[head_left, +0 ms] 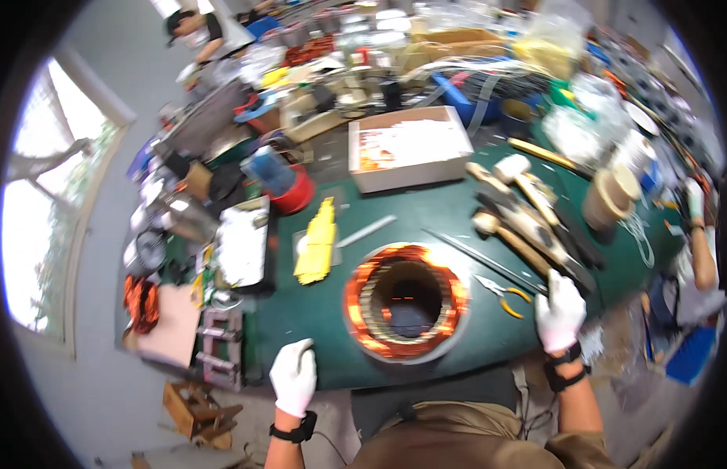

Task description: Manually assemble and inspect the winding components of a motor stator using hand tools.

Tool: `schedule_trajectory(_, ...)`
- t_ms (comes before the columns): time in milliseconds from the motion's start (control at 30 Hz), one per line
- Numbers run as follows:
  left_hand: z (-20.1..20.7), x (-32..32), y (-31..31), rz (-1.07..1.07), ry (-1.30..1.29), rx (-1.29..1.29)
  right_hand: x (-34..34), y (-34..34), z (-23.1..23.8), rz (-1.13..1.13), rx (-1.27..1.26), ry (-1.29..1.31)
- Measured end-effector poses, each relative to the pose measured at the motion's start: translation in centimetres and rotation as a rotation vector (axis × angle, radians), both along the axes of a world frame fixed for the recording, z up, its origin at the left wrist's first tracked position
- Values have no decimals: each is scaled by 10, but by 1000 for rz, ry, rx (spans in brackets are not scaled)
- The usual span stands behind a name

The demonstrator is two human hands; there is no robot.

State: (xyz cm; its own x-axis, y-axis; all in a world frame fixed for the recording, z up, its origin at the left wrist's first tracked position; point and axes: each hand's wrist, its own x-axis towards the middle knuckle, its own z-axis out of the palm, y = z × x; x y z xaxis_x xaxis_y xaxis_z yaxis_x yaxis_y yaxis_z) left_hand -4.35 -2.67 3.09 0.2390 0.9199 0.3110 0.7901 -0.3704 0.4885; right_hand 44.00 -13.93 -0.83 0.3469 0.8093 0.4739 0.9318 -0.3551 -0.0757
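Observation:
In the middle near the front edge of the green table stands a motor stator (354,309), a ring with orange-copper windings and a hollow bore. My left hand (294,377), in a white glove, is closed at the table's front edge, left of the stator; nothing shows in it. My right hand (560,314), also gloved, rests at the right of the table with fingers stretched forward. It is beside pliers with orange handles (504,295) and the near end of a long thin metal rod (484,259). Motion blur softens the fingers' detail.
Hammers and mallets (527,227) lie beyond my right hand. A carton of white pieces (410,180), yellow strips (316,242), a red container (295,194) and a metal frame (220,348) stand around. Two people work nearby, one at far left (203,35), one at right (698,242).

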Motion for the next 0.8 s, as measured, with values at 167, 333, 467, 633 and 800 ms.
schedule_trajectory(167,45,6,25,-153,2,-122,12,-18,-20,-101,-55,33)
schedule_trajectory(333,91,-47,65,-108,103,-47,18,-17,-31,-80,-58,55)
schedule_trajectory(467,98,-103,126,104,28,-182,21,-14,-32,-91,-57,37)
schedule_trajectory(633,79,-120,198,18,115,-217,27,-13,-36,-69,-30,-22)
schedule_trajectory(800,72,-90,242,129,573,-457,30,-16,-41,-55,-21,-31)
